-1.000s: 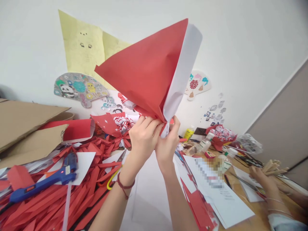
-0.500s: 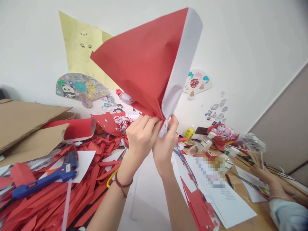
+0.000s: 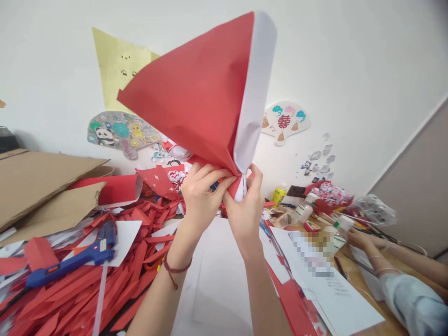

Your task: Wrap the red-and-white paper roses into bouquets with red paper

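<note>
I hold a cone of red paper with a white sheet layered on its right side, raised in front of the wall. Its narrow bottom end is pinched between both hands. My left hand is closed on the gathered red paper from the left. My right hand is wrapped round the same neck from the right, thumb up against the white sheet. A thin red cord sits on my left wrist.
A blue glue gun lies on a heap of red paper strips at the left, beside brown cardboard. White sheets lie below my arms. Another person's arm works at the right among bottles and finished bouquets.
The cone has tilted and shifted slightly left, and my hands moved a little with it. The other person's hand at the right has put down the sticks and shifted.
</note>
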`<move>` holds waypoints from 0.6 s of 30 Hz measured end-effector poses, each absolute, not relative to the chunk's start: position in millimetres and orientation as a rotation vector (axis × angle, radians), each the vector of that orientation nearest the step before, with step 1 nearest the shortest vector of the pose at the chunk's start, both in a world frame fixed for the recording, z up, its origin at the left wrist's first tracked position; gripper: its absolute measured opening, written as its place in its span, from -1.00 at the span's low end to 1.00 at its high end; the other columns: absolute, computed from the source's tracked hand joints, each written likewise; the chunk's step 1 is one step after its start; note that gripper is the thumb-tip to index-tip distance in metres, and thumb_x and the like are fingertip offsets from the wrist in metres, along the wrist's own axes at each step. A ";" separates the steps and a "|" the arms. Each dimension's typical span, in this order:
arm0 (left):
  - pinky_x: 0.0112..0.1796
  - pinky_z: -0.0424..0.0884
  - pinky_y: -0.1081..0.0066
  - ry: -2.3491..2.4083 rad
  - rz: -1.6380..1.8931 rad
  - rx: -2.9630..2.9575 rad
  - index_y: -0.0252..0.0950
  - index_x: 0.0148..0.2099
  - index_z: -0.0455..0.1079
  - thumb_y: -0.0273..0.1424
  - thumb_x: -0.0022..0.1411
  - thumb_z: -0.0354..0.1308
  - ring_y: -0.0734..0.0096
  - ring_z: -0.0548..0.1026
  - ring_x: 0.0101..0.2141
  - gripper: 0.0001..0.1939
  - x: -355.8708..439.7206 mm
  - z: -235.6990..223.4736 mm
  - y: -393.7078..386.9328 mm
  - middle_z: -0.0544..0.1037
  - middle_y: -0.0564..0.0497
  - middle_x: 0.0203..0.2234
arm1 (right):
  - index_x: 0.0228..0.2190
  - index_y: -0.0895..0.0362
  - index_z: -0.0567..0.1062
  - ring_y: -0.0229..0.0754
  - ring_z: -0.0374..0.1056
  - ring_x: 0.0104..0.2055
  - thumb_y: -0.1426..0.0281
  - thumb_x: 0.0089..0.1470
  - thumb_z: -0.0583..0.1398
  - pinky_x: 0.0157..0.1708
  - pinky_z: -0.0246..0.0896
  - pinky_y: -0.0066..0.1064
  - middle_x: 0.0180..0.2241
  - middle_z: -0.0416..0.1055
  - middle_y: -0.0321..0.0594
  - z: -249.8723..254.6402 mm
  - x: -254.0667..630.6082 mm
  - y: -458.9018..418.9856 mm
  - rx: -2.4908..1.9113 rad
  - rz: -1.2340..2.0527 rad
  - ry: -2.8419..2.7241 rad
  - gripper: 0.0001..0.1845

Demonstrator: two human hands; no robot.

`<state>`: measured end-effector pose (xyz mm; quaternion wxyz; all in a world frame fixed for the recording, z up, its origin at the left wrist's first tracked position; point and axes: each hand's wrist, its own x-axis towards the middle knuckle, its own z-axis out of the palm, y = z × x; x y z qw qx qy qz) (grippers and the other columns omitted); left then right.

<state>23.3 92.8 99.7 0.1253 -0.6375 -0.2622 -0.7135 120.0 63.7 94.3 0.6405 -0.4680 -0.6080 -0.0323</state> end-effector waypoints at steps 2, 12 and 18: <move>-0.30 0.32 0.34 -0.743 -2.100 -1.867 -0.18 -0.35 0.55 -0.35 0.19 0.26 0.39 0.37 -0.39 -0.93 23.2 99.7 92.6 0.59 0.09 -0.45 | 0.16 0.07 0.16 0.04 0.38 -0.03 0.43 0.02 0.19 -0.07 0.29 -0.12 -0.17 0.44 -0.10 94.9 119.8 63.5 -1.070 -0.038 -1.378 -0.33; -0.33 0.26 0.32 -0.721 -2.050 -1.746 -0.18 -0.32 0.57 -0.43 0.18 0.27 0.39 0.32 -0.40 -0.94 31.8 98.8 86.3 0.62 0.09 -0.42 | 0.16 0.08 0.18 0.00 0.41 -0.03 0.42 0.03 0.21 -0.12 0.36 -0.19 -0.08 0.44 -0.06 95.8 117.2 57.4 -1.059 0.006 -1.317 -0.35; -0.26 0.29 0.31 -0.754 -2.056 -1.994 -0.19 -0.33 0.53 -0.38 0.18 0.27 0.36 0.35 -0.35 -0.97 22.8 104.8 82.5 0.58 0.08 -0.42 | 0.14 0.09 0.21 0.01 0.41 -0.03 0.39 0.03 0.22 -0.11 0.35 -0.16 -0.07 0.45 -0.05 95.8 119.3 57.5 -1.035 -0.060 -1.333 -0.36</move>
